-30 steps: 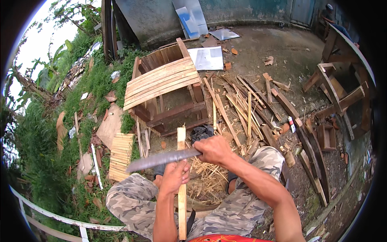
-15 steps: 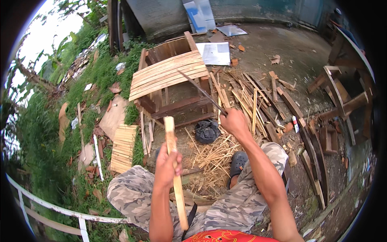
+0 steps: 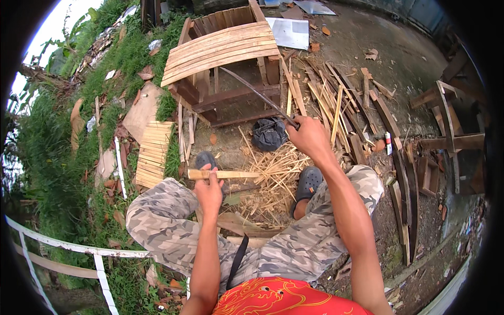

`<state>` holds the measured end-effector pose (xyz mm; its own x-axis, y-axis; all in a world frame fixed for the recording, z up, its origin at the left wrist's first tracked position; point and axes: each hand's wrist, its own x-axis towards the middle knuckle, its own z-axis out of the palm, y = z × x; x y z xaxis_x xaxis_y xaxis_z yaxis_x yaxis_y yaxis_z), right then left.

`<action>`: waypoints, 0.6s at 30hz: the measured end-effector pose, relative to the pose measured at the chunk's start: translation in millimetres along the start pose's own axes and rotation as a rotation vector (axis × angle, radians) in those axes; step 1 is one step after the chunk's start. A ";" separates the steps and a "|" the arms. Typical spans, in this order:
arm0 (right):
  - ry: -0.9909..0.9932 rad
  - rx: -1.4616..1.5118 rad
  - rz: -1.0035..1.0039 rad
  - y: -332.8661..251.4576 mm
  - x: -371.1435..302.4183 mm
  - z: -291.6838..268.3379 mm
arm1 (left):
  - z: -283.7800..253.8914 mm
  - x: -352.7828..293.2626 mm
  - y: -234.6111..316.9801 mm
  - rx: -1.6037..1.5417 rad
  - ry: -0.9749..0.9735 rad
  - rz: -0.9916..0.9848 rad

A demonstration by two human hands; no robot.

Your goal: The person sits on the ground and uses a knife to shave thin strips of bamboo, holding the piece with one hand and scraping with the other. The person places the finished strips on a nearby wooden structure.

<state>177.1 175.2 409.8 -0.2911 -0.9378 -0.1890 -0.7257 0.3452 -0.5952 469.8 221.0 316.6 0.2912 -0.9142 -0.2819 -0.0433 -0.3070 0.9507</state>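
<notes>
Head view, only one we have. We see the left grip near, left of middle, closed around a pale wooden stick, thumb over it; stick lies roughly level, short end past the grip on the left, long end running right over the shavings. Right grip is farther out and to the right, clenched on the handle end of a long dark blade; blade slants far and left, tip in front of the open side of a wooden frame. Blade and stick are well apart.

Around them we note: frame is far, with pale slats across its top. Black plastic bag sits on the ground between frame and shavings, just left of the right grip. Pile of wood strips far right of the frame, small wooden box at right, white tube with a red cap between pile and box. On the left we get a slatted panel on the grass and a narrow white strip beside it. Near left, white railing. Person sits with knees apart, camouflage trousers, dark clogs, red shirt nearest us.
</notes>
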 end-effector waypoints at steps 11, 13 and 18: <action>-0.072 -0.048 -0.005 19.6 -4.2 22.8 | -0.8 -6.7 -77.0 0.115 0.085 0.016; -0.071 -0.036 -0.038 25.5 -7.6 35.2 | -6.3 -7.1 -74.4 0.329 0.059 -0.026; -0.142 -0.073 -0.074 36.4 -19.4 59.5 | -24.5 -10.6 -57.9 0.351 0.051 -0.087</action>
<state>193.4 203.8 345.3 -0.1480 -0.9546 -0.2585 -0.7864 0.2721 -0.5545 492.6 255.0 267.7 0.3547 -0.8692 -0.3446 -0.3393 -0.4631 0.8188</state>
